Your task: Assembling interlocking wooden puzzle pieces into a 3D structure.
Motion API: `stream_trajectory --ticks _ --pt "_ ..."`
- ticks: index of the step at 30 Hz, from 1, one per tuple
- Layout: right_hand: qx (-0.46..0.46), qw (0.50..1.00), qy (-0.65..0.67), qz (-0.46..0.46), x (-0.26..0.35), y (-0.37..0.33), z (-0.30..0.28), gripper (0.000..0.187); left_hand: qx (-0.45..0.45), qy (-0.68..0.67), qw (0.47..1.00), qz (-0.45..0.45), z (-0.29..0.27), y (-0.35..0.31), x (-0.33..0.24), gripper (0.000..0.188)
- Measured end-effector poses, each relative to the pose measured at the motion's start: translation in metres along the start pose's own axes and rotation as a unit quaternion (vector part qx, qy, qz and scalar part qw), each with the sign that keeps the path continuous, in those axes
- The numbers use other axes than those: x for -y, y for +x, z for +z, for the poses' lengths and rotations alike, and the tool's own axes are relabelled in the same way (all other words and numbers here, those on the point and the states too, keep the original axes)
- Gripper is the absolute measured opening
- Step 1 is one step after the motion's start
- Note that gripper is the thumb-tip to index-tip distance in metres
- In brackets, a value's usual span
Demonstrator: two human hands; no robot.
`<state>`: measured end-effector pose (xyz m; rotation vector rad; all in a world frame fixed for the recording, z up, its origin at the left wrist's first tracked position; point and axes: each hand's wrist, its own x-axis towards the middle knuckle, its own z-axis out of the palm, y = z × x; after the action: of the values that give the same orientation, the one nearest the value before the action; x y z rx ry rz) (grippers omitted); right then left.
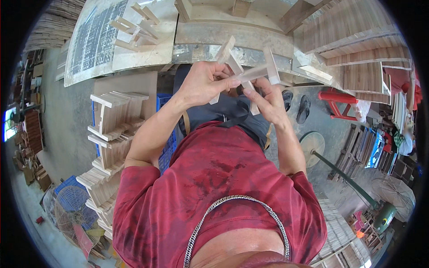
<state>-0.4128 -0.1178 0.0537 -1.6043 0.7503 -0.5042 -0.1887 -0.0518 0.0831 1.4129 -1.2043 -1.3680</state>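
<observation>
In front of my waist, near the bench edge, both hands hold a small frame of pale wooden bars (255, 74). The bars meet at angles, with short end pieces pointing outward. My left hand (201, 84) has its fingers closed round the left part, thumb lying along a bar. Lower and to the right, my right hand (269, 102) grips the frame from beneath, fingers curled and thumb pressing on a leg. Some fingertips are hidden behind the wood. Whether the frame is one piece or two joined parts I cannot tell.
Ahead is a wooden workbench (210, 39), with another slatted wooden assembly (137, 30) on its left. Wood panels (353, 40) stand at right. Stacked wooden pieces (117, 117) rise to my left beside a blue crate (168, 149). A red stool (336, 99) and slippers (304, 108) are on the right.
</observation>
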Motion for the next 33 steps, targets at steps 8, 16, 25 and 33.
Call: stream_trajectory --ticks 8,16,25,33 --pt "0.018 0.995 0.091 0.026 -0.011 0.008 0.01 0.029 -0.001 -0.001 0.999 0.035 -0.005 0.009 0.025 0.036" --pt "-0.017 0.992 0.121 0.018 0.007 0.017 0.009 0.061 -0.073 -0.129 0.988 0.05 0.019 -0.008 0.009 0.032" --pt "-0.02 0.994 0.05 0.097 -0.017 0.033 0.023 0.033 -0.037 -0.209 0.977 0.008 0.004 0.004 0.059 0.026" --pt "-0.106 0.978 -0.116 -0.134 -0.008 0.037 0.015 0.025 -0.096 -0.096 0.991 0.018 -0.029 -0.015 0.02 0.03"
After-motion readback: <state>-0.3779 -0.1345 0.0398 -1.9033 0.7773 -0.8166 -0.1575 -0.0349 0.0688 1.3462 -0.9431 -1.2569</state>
